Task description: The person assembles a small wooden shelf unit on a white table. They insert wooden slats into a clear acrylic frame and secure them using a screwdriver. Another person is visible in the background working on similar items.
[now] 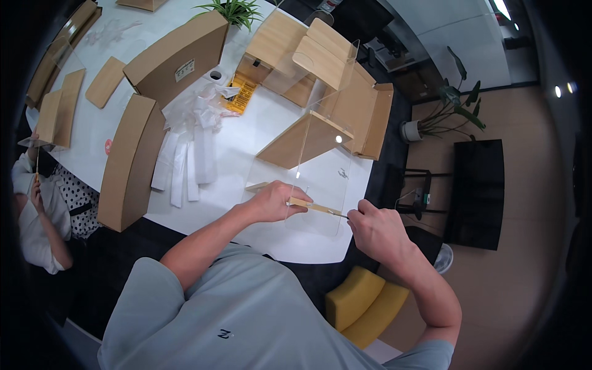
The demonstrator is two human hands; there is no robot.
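Wood strip point(317, 208), above the table's point(233, 161) near right corner: judged light, stiff; hold by its edges. Left hand point(271, 201): grip pinching its left end. Right hand point(382, 233): grip clenched round a tool point(341, 215).

Near the right corner of the near edge of the white table point(290, 251), the left hand point(275, 202) holds a narrow wooden piece point(316, 207). The right hand point(378, 231), just beyond the right edge, is closed around a tool with a thin metal shaft point(341, 214), which points to the end of this piece. A clear panel point(324, 185) is beside the hands, and a wooden board point(296, 145) is behind them. Along the right edge lies an open cardboard box point(377, 117). White wrapping point(200, 148) lies left of the middle, next to a tall brown box point(126, 166). Beyond the left edge, another person point(40, 206) sits.
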